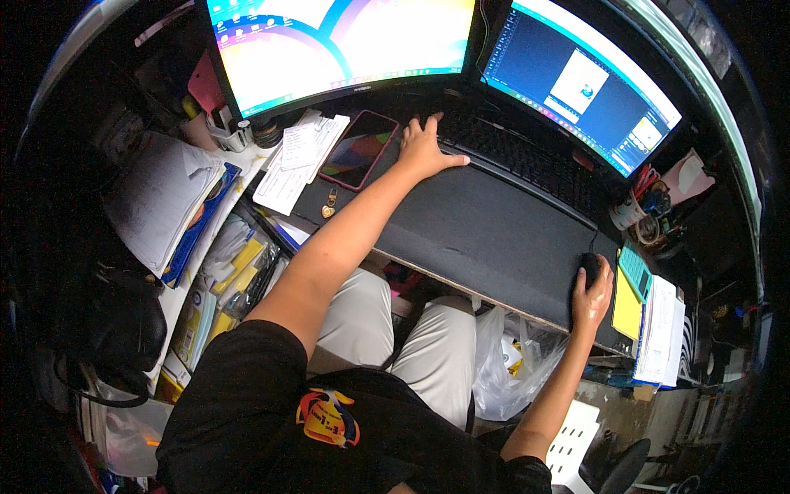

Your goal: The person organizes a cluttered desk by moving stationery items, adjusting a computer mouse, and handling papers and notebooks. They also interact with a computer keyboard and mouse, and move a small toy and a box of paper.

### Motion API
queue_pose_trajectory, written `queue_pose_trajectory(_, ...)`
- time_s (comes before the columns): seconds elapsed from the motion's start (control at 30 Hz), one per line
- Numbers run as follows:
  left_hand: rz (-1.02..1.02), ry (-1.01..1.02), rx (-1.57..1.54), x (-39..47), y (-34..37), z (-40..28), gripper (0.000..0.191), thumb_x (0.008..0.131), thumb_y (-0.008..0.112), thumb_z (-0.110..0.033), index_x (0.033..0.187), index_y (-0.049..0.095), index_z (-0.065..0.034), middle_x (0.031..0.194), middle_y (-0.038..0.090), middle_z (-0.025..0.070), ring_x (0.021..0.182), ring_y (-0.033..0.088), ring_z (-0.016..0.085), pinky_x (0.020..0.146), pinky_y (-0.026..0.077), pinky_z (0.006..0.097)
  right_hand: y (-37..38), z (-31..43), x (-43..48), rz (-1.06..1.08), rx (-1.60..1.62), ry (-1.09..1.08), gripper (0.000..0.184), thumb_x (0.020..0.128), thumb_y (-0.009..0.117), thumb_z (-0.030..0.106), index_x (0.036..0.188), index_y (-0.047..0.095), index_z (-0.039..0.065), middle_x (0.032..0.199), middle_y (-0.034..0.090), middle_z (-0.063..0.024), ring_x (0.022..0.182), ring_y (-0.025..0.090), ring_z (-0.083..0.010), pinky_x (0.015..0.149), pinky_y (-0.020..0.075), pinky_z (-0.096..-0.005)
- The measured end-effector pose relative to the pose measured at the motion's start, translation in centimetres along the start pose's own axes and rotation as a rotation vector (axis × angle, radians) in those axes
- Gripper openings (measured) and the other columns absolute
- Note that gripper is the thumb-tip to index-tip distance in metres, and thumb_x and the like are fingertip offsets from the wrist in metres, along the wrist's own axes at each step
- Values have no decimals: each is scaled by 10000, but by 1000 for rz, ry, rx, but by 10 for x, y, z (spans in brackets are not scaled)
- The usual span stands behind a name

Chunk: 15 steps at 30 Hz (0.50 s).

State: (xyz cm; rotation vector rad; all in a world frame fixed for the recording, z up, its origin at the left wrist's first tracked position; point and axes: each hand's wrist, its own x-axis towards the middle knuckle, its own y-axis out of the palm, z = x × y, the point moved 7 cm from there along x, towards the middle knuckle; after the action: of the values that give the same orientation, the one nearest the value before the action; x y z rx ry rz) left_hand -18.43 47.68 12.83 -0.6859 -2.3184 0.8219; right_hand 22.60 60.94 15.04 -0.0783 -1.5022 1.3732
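Note:
My left hand [426, 148] rests with fingers spread at the left end of a black keyboard [524, 157], its thumb along the front edge. On the right, my right hand [592, 296] lies over a black computer mouse [589, 267], partly covering it. Both are on a dark desk mat [481, 228]. Beside my left forearm lies a smartphone [359, 151] in a pinkish case, its screen dark with reflections. A gold heart-shaped key charm [329, 207] sits in front of it. Behind the keyboard stand a lit left monitor [345, 49] and a right monitor [574, 80] displaying an editing window.
Printed paper slips [302, 160] lie left of the phone. Stacked papers [163, 197] fill the left shelf. A turquoise calculator [636, 272], a yellow pad [626, 302] and a pen cup [626, 213] stand at right. Below the desk edge hangs a plastic bag [512, 370].

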Motion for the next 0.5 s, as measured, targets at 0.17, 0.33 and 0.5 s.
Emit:
queue_pose_trajectory(0.17, 55, 9, 57, 0, 3, -1, 1096, 557, 867, -441, 1439, 289, -142, 1420, 242, 353, 1307, 295, 504, 1063, 315, 521, 2, -8, 1, -13, -26, 59, 433, 846, 615, 175, 1248, 509, 55, 1152, 567, -205, 1042, 550, -398, 899, 438, -438)
queue_pose_trajectory(0.33, 25, -14, 10, 4, 4, 6, 1039, 591, 857, -391, 1430, 299, -137, 1417, 250, 359, 1295, 318, 505, 1043, 338, 523, 4, -18, 0, -49, -65, 117, 428, 840, 640, 216, 1235, 539, 84, 1189, 559, -204, 1056, 554, -393, 904, 449, -442)
queue_pose_trajectory(0.5, -16, 19, 88, 4, 5, 6, 1038, 587, 847, -434, 1417, 326, -92, 1297, 404, 309, 1203, 423, 476, 1013, 379, 503, 6, -20, -1, -27, -130, 127, 372, 839, 636, 215, 1190, 577, 107, 1210, 550, -228, 1063, 554, -399, 909, 450, -442)
